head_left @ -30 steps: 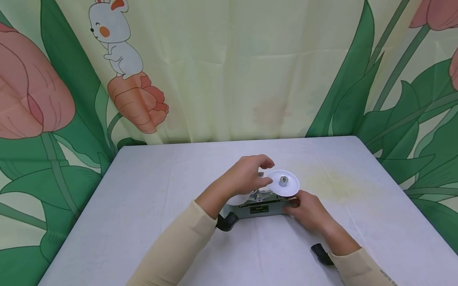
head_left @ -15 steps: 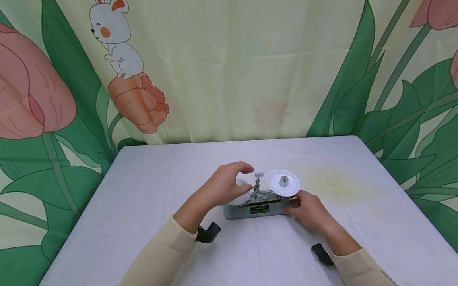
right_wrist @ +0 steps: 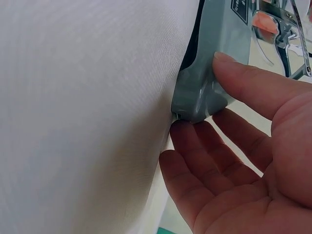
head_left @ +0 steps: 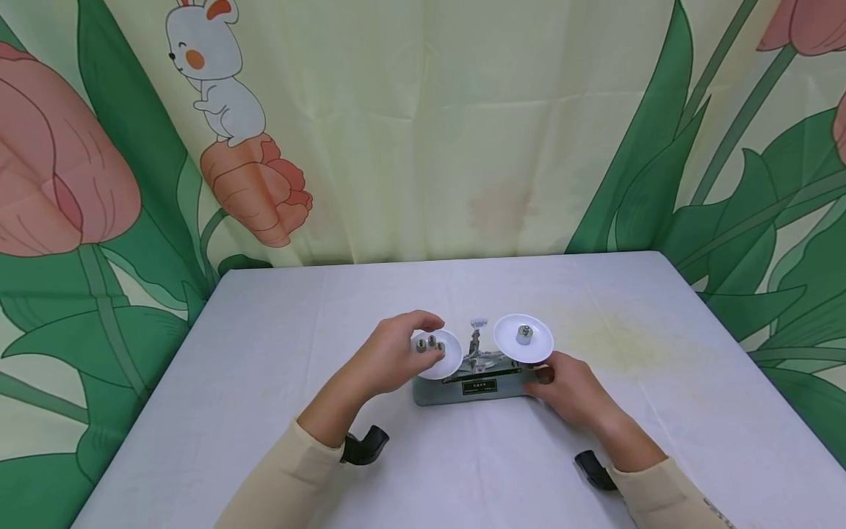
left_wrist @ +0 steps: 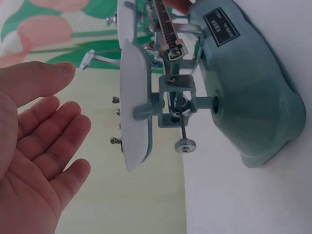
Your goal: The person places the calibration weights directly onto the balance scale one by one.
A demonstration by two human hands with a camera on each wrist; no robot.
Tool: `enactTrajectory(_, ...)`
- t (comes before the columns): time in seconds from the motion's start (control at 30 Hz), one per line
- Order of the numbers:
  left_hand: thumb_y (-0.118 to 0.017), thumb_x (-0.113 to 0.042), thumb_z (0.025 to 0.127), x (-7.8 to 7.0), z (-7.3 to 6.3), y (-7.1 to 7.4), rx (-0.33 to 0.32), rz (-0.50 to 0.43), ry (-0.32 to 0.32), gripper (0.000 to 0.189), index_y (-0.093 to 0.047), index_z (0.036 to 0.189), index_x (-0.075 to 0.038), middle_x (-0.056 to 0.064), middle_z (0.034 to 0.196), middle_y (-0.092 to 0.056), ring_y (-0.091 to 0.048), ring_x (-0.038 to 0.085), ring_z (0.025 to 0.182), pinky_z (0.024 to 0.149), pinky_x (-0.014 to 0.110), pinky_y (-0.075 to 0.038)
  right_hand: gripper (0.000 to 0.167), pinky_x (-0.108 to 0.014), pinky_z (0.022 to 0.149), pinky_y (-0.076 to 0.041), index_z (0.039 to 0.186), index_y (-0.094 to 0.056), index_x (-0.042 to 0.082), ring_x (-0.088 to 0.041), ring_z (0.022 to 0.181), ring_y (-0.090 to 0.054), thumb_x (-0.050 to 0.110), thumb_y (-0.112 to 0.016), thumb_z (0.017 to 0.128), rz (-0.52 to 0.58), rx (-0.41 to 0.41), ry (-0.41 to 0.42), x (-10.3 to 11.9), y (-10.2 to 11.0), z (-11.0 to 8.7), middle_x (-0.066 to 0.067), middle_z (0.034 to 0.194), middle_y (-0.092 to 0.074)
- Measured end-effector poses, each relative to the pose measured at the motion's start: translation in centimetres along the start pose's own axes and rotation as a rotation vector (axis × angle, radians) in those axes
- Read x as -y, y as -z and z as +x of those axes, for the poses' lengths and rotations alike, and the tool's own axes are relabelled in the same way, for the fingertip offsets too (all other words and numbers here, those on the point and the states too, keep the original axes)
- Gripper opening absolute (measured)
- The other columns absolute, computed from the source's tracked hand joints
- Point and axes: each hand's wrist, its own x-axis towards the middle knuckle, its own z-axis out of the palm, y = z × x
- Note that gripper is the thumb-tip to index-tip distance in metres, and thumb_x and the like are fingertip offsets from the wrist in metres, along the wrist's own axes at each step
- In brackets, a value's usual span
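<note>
A grey-green balance scale [head_left: 479, 387] with two white pans stands on the table. Several small metal weights [head_left: 421, 344] rest on its left pan [head_left: 441, 369]; one larger weight [head_left: 525, 334] sits on the right pan [head_left: 505, 345]. My left hand [head_left: 395, 358] hovers at the left pan. In the left wrist view its thumb and fingers are spread apart, holding nothing, with a gap to the pan. My right hand [head_left: 573, 389] grips the right end of the base. The right wrist view has the thumb [right_wrist: 239, 80] on the base's front face and fingertips at its end.
A white cloth covers the table [head_left: 317, 316]. Behind its far edge hangs a printed curtain [head_left: 410, 147] with tulips and a rabbit. A black wrist device [head_left: 366, 446] sits by the left sleeve, another [head_left: 595, 470] by the right.
My left hand has moved left from beside the right pan, past the centre post, to the left pan, uncovering the post and the small weights. The right hand has stayed on the base.
</note>
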Motion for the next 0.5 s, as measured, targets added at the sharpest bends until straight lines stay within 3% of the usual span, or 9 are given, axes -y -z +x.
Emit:
enactTrajectory(0.27,-0.079,-0.013,0.087,1.1,-0.7,-0.2,-0.050,0.009,0.013,0.039,-0.066,0.123,-0.007,0.005,0.118,-0.068,-0.061,0.022,0.113,0.096,0.040,-0.050,0.053,-0.054,0.092,-0.051,0.126,-0.061,-0.002,-0.036,0.107,-0.065,0.015,-0.082,0.081,-0.013,0.002,-0.006,0.0,0.1,0.0,-0.018,0.117,-0.068)
enactTrajectory(0.5,-0.079,-0.014,0.087,1.7,-1.3,-0.2,-0.057,0.023,0.055,0.042,-0.064,0.125,-0.006,0.006,0.121,-0.067,-0.060,0.025,0.118,0.101,0.044,-0.048,0.061,-0.056,0.091,-0.051,0.131,-0.055,-0.006,-0.041,0.111,-0.062,0.021,-0.081,0.082,-0.027,0.029,-0.041,0.2,0.5,-0.3,-0.023,0.124,-0.063)
